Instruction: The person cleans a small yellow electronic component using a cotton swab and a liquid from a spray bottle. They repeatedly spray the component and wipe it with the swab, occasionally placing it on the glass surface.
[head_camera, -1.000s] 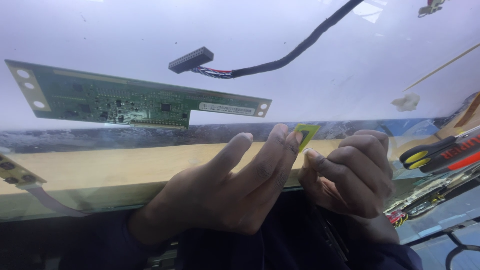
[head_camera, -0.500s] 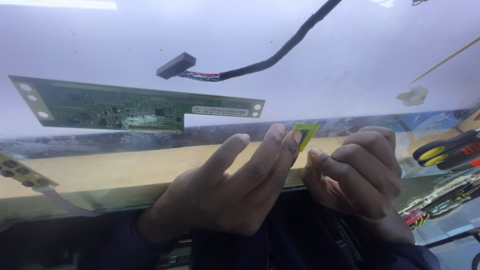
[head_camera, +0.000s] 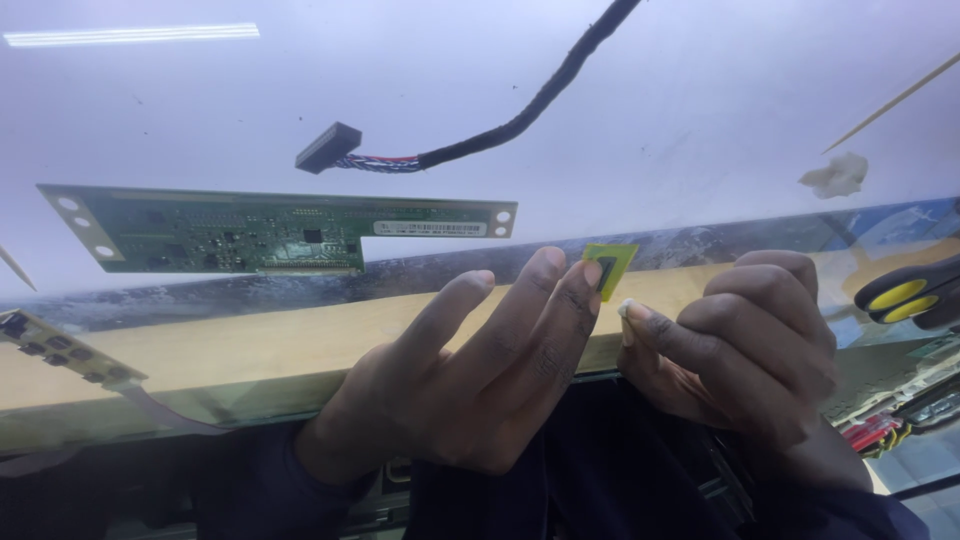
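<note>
The left hand (head_camera: 470, 385) lies fingers-out along the near edge of the panel, its fingertips pinching a small yellow-green flexible tab (head_camera: 610, 268) that stands up just past the edge. The right hand (head_camera: 745, 350) is curled loosely just beside it, one fingertip pressed toward the lower corner of the tab; it holds nothing that can be made out.

Over the last second the hands have hardly moved: the pinch on the tab is the same, and the right fingertip has stayed close against it. What has shifted is the view, which has drifted a little so that the board and cable sit lower and further left in the picture. As a judgement, the work on the tab is at a fine, steady stage, with no release yet.

Beyond the hands runs a tan strip along the edge of the large pale, glossy display panel (head_camera: 700, 100). On the panel, far and left, lies a long narrow green circuit board (head_camera: 250, 232), and above it a black sleeved cable (head_camera: 520, 110) ending in a dark flat connector (head_camera: 328, 147). A small white wad (head_camera: 838, 175) sits far right. At the right edge is a black and yellow tool handle (head_camera: 910, 295); at the left, a small strip board with buttons (head_camera: 70, 348). Nothing lies between the hands and the tab.
</note>
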